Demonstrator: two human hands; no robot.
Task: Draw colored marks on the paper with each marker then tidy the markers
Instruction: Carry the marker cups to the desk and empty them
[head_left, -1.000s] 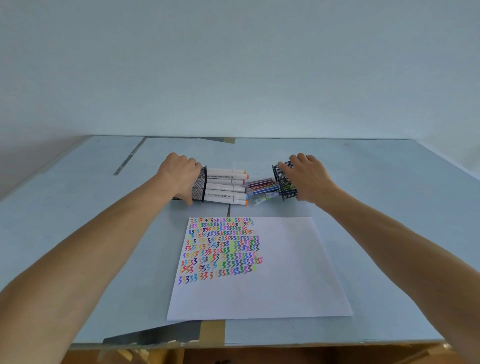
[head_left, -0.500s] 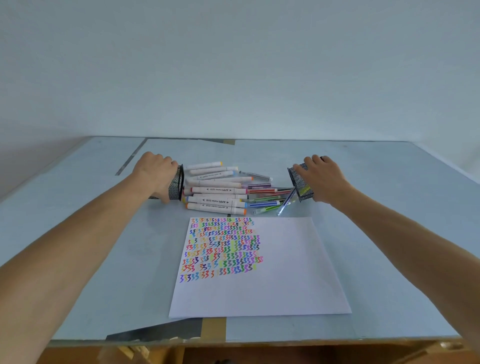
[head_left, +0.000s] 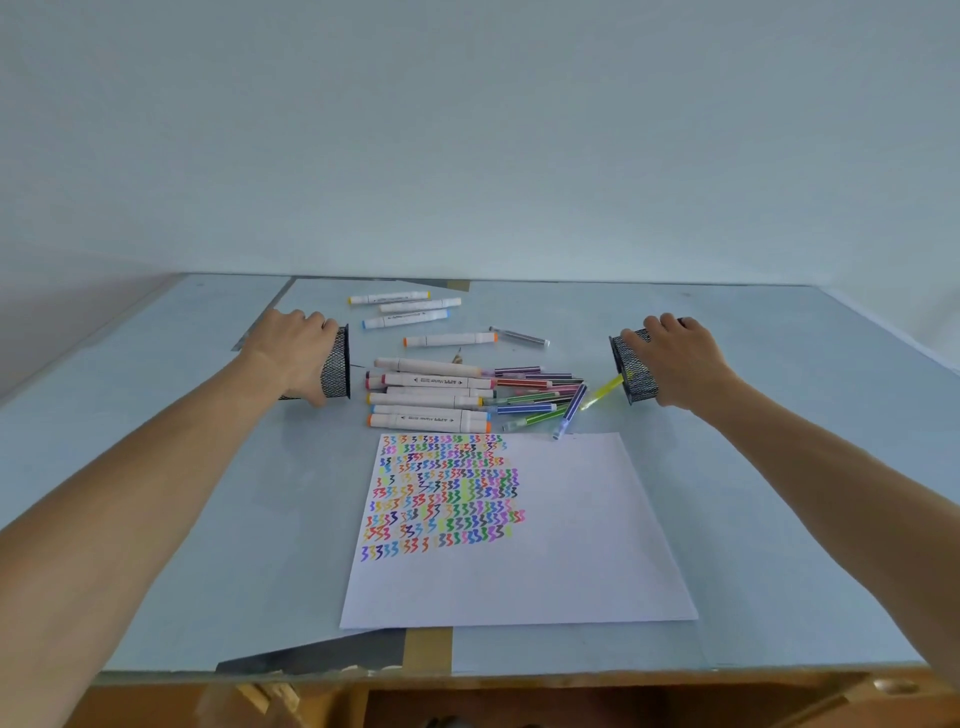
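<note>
Two mesh cups lie on their sides on the table (head_left: 156, 415), mouths facing each other across frame centre. The left hand (head_left: 296, 351) is wrapped round the left cup (head_left: 336, 364), its grip clamped on the mesh wall; the right hand (head_left: 680, 364) likewise clamps the right cup (head_left: 635, 366). Between them lie the markers (head_left: 431, 400), long axes running left to right: thick white barrels toward the left cup, thin coloured pens (head_left: 530, 397) toward the right, a few white strays (head_left: 400, 309) farther back at upper centre. The left cup appears empty; a yellow pen (head_left: 605, 389) still pokes from the right cup's mouth. The paper (head_left: 545, 545) lies below the pile, its upper left filled with coloured marks, one blue pen tip reaching its top edge. Judged so, the thick markers lie nearer the left hand, the thin pens nearer the right.
</note>
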